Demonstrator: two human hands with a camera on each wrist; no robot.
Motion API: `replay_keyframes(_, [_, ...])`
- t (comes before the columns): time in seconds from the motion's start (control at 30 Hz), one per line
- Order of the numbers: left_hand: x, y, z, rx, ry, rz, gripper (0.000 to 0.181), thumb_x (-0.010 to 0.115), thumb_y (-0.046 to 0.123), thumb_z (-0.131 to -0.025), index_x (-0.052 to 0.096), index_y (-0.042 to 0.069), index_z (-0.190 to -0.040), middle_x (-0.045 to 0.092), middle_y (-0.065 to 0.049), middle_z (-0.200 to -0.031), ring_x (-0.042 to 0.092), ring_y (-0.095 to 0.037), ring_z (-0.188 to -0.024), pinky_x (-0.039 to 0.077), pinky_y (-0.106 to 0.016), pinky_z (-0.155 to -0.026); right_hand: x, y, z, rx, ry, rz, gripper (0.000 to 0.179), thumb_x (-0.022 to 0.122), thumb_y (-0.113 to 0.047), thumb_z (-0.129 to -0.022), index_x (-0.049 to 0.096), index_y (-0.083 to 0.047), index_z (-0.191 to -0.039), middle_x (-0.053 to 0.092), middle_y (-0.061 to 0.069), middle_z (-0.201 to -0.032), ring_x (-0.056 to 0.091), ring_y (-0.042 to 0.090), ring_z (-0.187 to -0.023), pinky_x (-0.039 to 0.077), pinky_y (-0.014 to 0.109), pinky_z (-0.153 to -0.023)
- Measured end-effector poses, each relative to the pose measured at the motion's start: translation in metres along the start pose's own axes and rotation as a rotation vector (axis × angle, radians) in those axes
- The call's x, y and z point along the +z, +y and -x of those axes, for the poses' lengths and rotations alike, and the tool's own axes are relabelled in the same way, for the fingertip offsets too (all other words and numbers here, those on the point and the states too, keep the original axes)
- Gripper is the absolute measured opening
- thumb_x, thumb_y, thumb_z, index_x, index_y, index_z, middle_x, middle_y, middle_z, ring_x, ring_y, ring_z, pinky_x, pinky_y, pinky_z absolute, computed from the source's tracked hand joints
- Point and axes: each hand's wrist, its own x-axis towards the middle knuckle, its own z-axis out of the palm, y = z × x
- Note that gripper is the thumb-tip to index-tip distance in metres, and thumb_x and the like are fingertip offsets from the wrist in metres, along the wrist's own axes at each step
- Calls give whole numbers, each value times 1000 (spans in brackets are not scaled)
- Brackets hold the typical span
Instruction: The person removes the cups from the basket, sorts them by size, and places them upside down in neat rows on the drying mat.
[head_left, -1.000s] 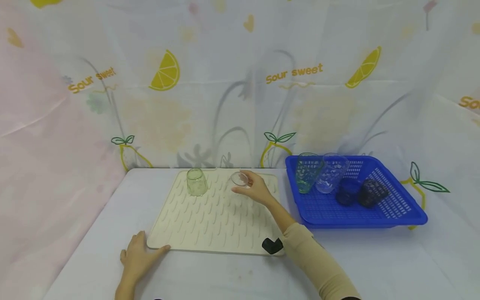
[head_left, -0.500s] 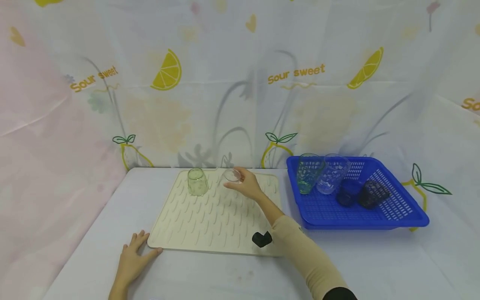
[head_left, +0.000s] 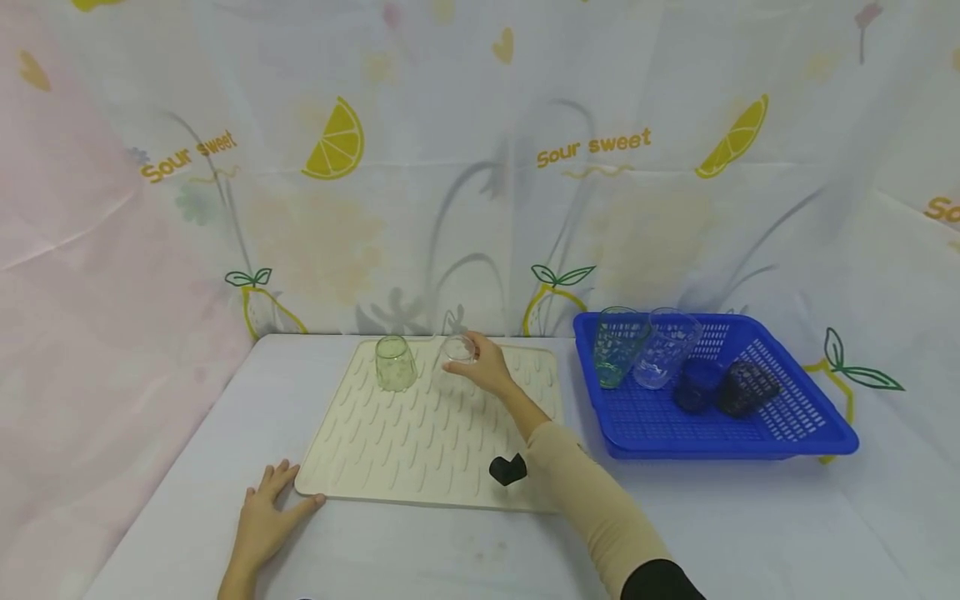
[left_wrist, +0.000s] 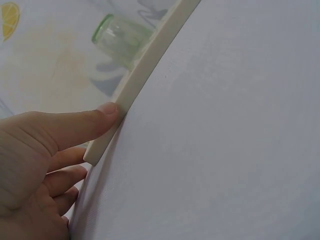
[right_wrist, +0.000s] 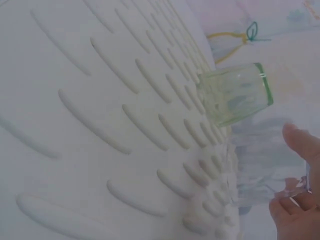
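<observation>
My right hand (head_left: 486,367) pinches a clear glass (head_left: 457,348) by its upper end between thumb and fingers. In the right wrist view the clear glass (right_wrist: 267,162) stands right at the mat's ridges. Just left of it, a pale green glass (head_left: 395,364) stands with its narrower end up on the cream ridged drying mat (head_left: 405,450). At the mat's front left corner, my left hand (head_left: 262,521) lies spread. The left wrist view puts its thumb (left_wrist: 95,122) against the mat's edge, with the other fingers round the corner.
A blue plastic basket (head_left: 720,446) stands right of the mat. In it lean a tall green-tinted glass (head_left: 617,350) and a tall clear glass (head_left: 663,350), beside two dark glasses. A patterned cloth (head_left: 450,233) hangs close behind the table.
My right hand has moved left with the clear glass, bringing it close to the pale green one and lower onto the mat. The left hand has shifted slightly left along the corner.
</observation>
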Motion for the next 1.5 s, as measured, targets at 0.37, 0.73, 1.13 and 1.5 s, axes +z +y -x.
replay_keyframes(0.37, [2, 5, -2, -22, -3, -7, 69, 74, 25, -79, 44, -14, -127, 24, -40, -139, 13, -56, -133, -3, -67, -108, 12, 13, -1, 8, 10, 29, 70, 76, -22, -80, 42, 1, -137, 49, 21, -135, 51, 38, -118, 47, 45, -97])
replay_keyframes(0.73, [1, 7, -2, -18, 12, -13, 66, 74, 23, -79, 45, -14, -125, 26, -40, -139, 14, -57, -132, -1, -67, -108, 17, 12, 1, 91, -46, 60, 74, 74, -21, -82, 35, -1, -141, 43, 23, -140, 42, 37, -129, 38, 46, -107])
replay_keyframes(1.13, [2, 4, -1, -8, 20, -21, 66, 74, 24, -78, 46, -14, -124, 26, -41, -137, 15, -58, -131, -1, -68, -108, 18, 17, 5, 109, -55, 47, 70, 73, -20, -83, 38, 2, -139, 45, 24, -138, 46, 39, -125, 40, 47, -105])
replay_keyframes(1.5, [2, 2, 0, -15, 7, -10, 66, 74, 24, -79, 45, -14, -125, 25, -42, -138, 13, -58, -132, -4, -67, -108, 21, 23, 5, 146, -58, -1, 68, 72, -19, -84, 38, 1, -139, 47, 22, -137, 49, 38, -122, 43, 45, -103])
